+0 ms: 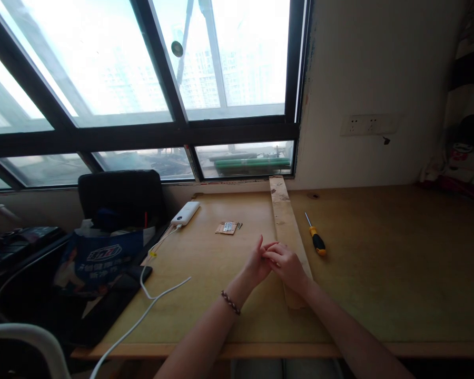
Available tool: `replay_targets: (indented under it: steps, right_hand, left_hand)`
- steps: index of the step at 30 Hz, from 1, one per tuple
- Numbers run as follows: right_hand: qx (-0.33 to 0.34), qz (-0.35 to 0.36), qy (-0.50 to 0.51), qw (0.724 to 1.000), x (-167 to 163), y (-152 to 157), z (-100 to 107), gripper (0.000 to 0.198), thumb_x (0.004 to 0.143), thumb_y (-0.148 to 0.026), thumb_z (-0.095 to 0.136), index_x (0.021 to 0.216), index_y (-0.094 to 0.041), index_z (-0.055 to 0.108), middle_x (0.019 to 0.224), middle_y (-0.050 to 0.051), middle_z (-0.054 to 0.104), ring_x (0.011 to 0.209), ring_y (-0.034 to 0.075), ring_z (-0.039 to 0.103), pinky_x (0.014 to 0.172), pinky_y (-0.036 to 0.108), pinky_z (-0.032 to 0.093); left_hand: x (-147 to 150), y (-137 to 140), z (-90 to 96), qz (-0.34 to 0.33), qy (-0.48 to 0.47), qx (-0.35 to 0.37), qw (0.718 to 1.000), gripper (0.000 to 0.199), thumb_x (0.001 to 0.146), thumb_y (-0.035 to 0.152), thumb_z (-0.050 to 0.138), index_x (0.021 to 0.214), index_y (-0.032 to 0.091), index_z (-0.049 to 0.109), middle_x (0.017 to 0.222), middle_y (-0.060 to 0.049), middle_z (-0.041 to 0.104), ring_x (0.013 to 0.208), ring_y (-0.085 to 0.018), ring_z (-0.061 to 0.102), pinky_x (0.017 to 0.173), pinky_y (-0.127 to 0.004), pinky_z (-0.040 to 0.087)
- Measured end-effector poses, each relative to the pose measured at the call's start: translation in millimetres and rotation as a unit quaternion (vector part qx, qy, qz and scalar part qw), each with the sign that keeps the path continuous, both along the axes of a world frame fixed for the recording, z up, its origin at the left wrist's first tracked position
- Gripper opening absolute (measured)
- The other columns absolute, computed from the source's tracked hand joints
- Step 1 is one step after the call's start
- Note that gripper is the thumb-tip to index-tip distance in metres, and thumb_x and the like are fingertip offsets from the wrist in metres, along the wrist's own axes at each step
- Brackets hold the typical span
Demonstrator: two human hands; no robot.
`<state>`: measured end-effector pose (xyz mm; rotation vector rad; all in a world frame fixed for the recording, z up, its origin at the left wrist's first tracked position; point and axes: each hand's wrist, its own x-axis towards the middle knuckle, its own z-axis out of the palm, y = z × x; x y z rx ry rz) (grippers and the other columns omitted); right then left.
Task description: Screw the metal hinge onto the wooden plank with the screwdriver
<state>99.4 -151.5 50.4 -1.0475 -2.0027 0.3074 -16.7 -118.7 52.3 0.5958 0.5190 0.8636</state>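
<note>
My left hand [256,267] and my right hand [290,267] meet above a long, narrow wooden board [285,215]. The left thumb points up, apart from its fingers, which are partly hidden. Curled over those fingers are the fingers of my right hand; no object shows between the hands. The board lies lengthwise away from me, its far end near the window wall. To its right lies a screwdriver [316,241] with a yellow and black handle, its tip pointing away. Left of the board are a metal hinge [228,226] on a small brown piece and several screws [239,226].
A white power bank [185,213] with a white cable [145,284] lies at the table's left edge. Beyond that edge stand a black chair [120,195] and a blue bag [102,258]. A window and a wall with sockets [369,125] border the table [395,273].
</note>
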Motion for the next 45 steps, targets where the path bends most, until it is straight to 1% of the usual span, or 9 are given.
replay_targets:
  steps: [7,12,15,18,23,32,36,40,45]
  right_hand:
    - [0.028,0.038,-0.019,0.999,0.7,-1.8,-0.8,0.021,0.08,-0.014,0.046,0.094,-0.02,0.062,0.093,0.008,0.063,0.09,0.019,0.055,0.08,0.033,0.043]
    - [-0.027,-0.004,0.063,0.998,-2.4,-3.6,4.5,0.014,0.073,-0.012,0.052,0.082,-0.019,0.062,0.082,0.005,0.063,0.078,0.017,0.057,0.072,0.03,0.046]
    - [-0.087,-0.043,0.193,0.976,-0.6,-2.7,10.7,0.013,0.073,-0.019,0.055,0.084,-0.018,0.062,0.078,0.003,0.064,0.071,0.016,0.059,0.066,0.027,0.048]
    - [-0.129,-0.086,0.306,0.939,3.9,1.1,13.5,0.017,0.072,-0.027,0.057,0.086,-0.017,0.063,0.082,0.004,0.066,0.074,0.017,0.062,0.066,0.028,0.05]
    - [-0.174,-0.117,0.361,0.908,9.9,7.3,9.0,0.024,0.068,-0.037,0.062,0.079,-0.015,0.064,0.072,0.005,0.066,0.065,0.018,0.062,0.057,0.027,0.05]
    - [-0.186,-0.119,0.381,0.898,11.4,11.7,5.4,0.031,0.06,-0.044,0.067,0.071,-0.015,0.067,0.065,0.006,0.066,0.062,0.018,0.061,0.056,0.028,0.048]
    - [-0.217,-0.113,0.4,0.883,11.8,12.3,6.0,0.036,0.058,-0.045,0.069,0.075,-0.014,0.068,0.067,0.007,0.067,0.062,0.019,0.061,0.053,0.029,0.048]
    - [-0.251,-0.078,0.42,0.868,13.7,12.8,7.4,0.04,0.056,-0.044,0.071,0.082,-0.013,0.068,0.072,0.008,0.068,0.066,0.019,0.062,0.059,0.031,0.05]
    - [-0.307,-0.038,0.426,0.85,17.6,14.0,10.1,0.039,0.053,-0.045,0.072,0.076,-0.013,0.069,0.067,0.006,0.067,0.062,0.017,0.061,0.06,0.03,0.05]
  left_hand:
    - [5.9,-11.0,7.1,0.02,0.016,-0.028,0.999,0.055,0.072,0.064,0.045,0.09,0.013,0.055,0.094,-0.013,0.063,0.094,-0.021,0.058,0.083,-0.032,0.044]
    - [2.9,-7.2,7.1,0.045,-0.01,0.017,0.999,0.06,0.074,0.065,0.04,0.095,0.012,0.057,0.096,-0.014,0.063,0.091,-0.021,0.059,0.081,-0.033,0.045]
    - [-0.2,-4.3,6.6,0.059,0.003,0.081,0.995,0.048,0.073,0.054,0.052,0.094,0.011,0.061,0.094,-0.012,0.064,0.088,-0.021,0.06,0.084,-0.036,0.043]
    - [-2.3,-3.6,6.1,0.06,0.083,0.155,0.983,0.037,0.068,0.038,0.066,0.092,0.011,0.064,0.093,-0.012,0.066,0.091,-0.022,0.06,0.087,-0.038,0.042]
    - [-1.5,-6.4,7.6,0.096,0.217,0.239,0.942,0.033,0.064,0.034,0.069,0.088,0.011,0.068,0.089,-0.01,0.068,0.086,-0.022,0.061,0.083,-0.036,0.045]
    - [-4.0,-6.5,7.6,0.134,0.262,0.246,0.923,0.03,0.063,0.035,0.069,0.083,0.013,0.071,0.081,-0.009,0.07,0.079,-0.021,0.062,0.077,-0.034,0.048]
    - [-4.6,-6.1,5.8,0.138,0.263,0.249,0.922,0.03,0.062,0.035,0.069,0.083,0.013,0.071,0.081,-0.01,0.07,0.077,-0.021,0.062,0.075,-0.033,0.048]
    - [-5.1,-4.0,3.9,0.144,0.269,0.246,0.92,0.029,0.061,0.034,0.071,0.081,0.013,0.072,0.078,-0.009,0.07,0.073,-0.019,0.062,0.072,-0.031,0.048]
    - [-6.8,-0.3,2.2,0.127,0.282,0.252,0.917,0.029,0.061,0.035,0.071,0.08,0.013,0.072,0.073,-0.008,0.069,0.066,-0.017,0.06,0.067,-0.029,0.048]
